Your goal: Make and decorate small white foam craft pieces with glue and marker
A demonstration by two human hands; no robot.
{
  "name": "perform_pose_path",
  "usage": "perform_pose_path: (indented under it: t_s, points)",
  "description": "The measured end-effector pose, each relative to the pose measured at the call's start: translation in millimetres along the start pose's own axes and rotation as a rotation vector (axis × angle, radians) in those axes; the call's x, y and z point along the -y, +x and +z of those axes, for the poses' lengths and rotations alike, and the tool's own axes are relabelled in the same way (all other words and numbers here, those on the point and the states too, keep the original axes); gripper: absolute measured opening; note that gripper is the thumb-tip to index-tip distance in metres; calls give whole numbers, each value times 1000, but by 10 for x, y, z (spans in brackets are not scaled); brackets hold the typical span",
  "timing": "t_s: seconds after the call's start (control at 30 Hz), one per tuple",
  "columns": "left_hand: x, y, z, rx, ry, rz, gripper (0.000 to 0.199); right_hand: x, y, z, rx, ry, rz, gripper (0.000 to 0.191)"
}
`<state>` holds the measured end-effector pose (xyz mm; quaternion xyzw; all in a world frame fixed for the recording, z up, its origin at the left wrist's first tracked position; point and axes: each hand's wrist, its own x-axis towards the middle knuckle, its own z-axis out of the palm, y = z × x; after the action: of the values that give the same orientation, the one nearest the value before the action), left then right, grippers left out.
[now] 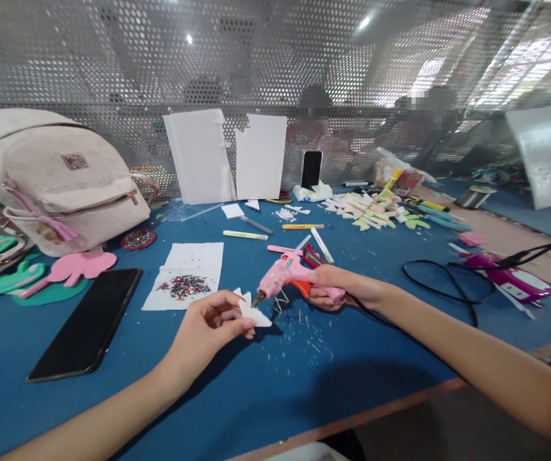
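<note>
- Pinching a small white piece (256, 315) between thumb and fingers of the left hand (215, 317), near the middle of the head view, over the blue table (256, 397).
- Also seeing the right hand (335, 288) wrapped round the handle of a pink glue gun (279, 275), with the nozzle (258, 299) right at the white piece. Can't tell if actually touching.
- Worrying most about burned skin tbh. Probably hot at the tip, and way too easy to skid off such a small bit into the left hand.
- Could end up with blobs or strings from squeezing the orange trigger (303, 288) too hard. Can't tell if pressed right now.
- Might dent or bend the white piece by pinching too tight or pushing with the nozzle. Looks pretty thin imo.
- Watch the wire stand (281, 302) under the gun, could snag on something while tilting.
- Careful with the black cord (371, 312) by the right forearm, could drag the aim off with one tug.
- Easy to scatter the coloured bits (186, 287) on the white sheet (210, 256), just beyond the left hand, with one careless knuckle swipe.
</note>
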<state>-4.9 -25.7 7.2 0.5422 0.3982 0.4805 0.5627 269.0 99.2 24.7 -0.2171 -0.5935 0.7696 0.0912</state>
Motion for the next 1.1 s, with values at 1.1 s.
perform_pose_path:
  t_s: [1.1]
  points:
    - [33, -13, 1, 49, 6, -19, 13, 4, 13, 53, -23, -17, 13, 52]
